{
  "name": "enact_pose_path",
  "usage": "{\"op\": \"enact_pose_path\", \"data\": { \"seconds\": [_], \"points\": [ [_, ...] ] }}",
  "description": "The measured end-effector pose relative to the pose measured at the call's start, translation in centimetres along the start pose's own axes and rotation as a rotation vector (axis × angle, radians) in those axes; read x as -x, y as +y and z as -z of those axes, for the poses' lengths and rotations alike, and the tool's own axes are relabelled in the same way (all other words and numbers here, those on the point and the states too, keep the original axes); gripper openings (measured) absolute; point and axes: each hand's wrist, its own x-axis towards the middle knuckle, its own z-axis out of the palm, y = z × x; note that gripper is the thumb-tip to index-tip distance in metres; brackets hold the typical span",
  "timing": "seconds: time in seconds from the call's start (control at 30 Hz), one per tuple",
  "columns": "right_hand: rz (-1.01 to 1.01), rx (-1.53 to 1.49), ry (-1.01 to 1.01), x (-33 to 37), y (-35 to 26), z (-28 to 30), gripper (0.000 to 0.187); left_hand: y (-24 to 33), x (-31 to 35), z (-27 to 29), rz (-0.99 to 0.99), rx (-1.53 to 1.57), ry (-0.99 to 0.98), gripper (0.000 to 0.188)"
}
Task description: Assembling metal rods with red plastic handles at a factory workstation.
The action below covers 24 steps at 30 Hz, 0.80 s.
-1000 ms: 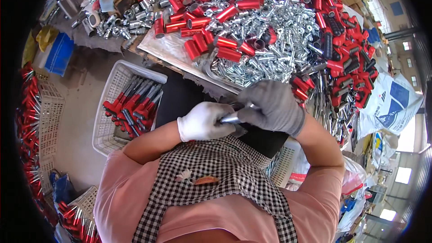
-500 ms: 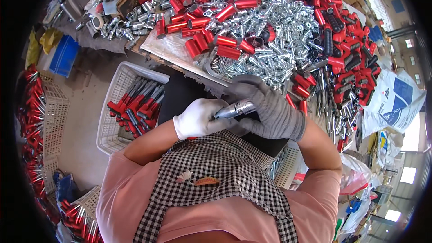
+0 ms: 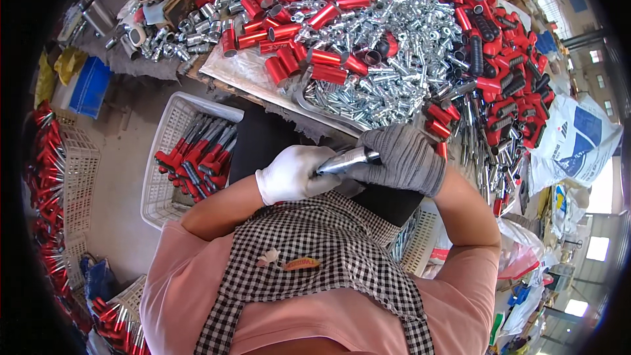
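In a white glove, my left hand is closed around one end of a shiny silver metal tube, held over my lap. My right hand, in a grey striped glove, has its fingers wrapped round the tube's other end. The tube tilts slightly upward to the right, and both its ends are partly hidden by the gloves. Just beyond my hands, a heap of small silver metal fittings covers the bench, with red metal sleeves lying among and beside it.
A white plastic basket at my left holds several red-and-black handled tools. Farther left stand crates filled with red parts. Red-and-black handles are piled at the bench's right, beside a white sack.
My right hand has shifted slightly right and closed more fully round the tube's right end. The tube now lies mostly between the two gloves, and the left hand stays nearly in place.
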Motion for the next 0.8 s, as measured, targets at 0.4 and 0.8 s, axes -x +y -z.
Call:
{"op": "enact_pose_path", "data": {
  "seconds": [0.4, 0.8],
  "points": [
    [0.307, 0.158, 0.469, 1.2, 0.3, 0.4, 0.068, 0.3, 0.0, 0.1, 0.01, 0.001, 0.01, 0.022],
    [0.198, -0.149, 0.407, 2.6, 0.1, -0.1, 0.06, 0.2, 0.6, -0.9, -0.041, -0.036, 0.041, 0.027]
  ]
}}
